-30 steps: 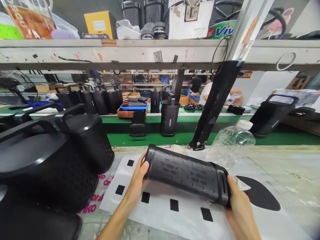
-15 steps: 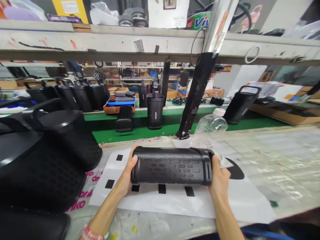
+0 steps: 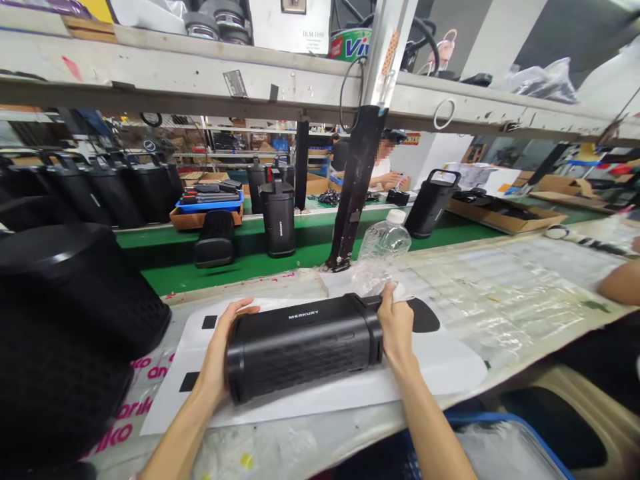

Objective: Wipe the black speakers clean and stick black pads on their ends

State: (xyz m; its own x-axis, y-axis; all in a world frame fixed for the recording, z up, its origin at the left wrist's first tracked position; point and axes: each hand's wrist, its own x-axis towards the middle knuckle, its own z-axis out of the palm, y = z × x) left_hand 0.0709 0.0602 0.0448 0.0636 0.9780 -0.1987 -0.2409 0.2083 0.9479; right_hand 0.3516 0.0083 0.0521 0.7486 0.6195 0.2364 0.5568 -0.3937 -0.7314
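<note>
A black portable speaker (image 3: pixel 305 347) with MERKURY lettering lies lengthwise above a white sheet (image 3: pixel 430 373) with black patches on the bench. My left hand (image 3: pixel 225 340) cups its left end, fingers reaching over the far edge. At the other end, my right hand (image 3: pixel 397 327) is closed around the handle side, with a crumpled white cloth or tissue (image 3: pixel 400 291) showing at its fingers. Just beyond that hand stands a clear plastic bottle (image 3: pixel 384 240) with a white cap.
Large black speakers (image 3: pixel 65 333) crowd the left. Past the bench, a green conveyor (image 3: pixel 240 257) carries an upright speaker (image 3: pixel 279 220) and others. A black post (image 3: pixel 353 187) supports the overhead shelf (image 3: pixel 175 73). A co-worker (image 3: pixel 385 170) sits across; another person's arm (image 3: pixel 620 283) shows right.
The speaker has rolled so its lettered face shows, and its left end has come nearer me. Both hands still hold its ends. The head view has turned right.
</note>
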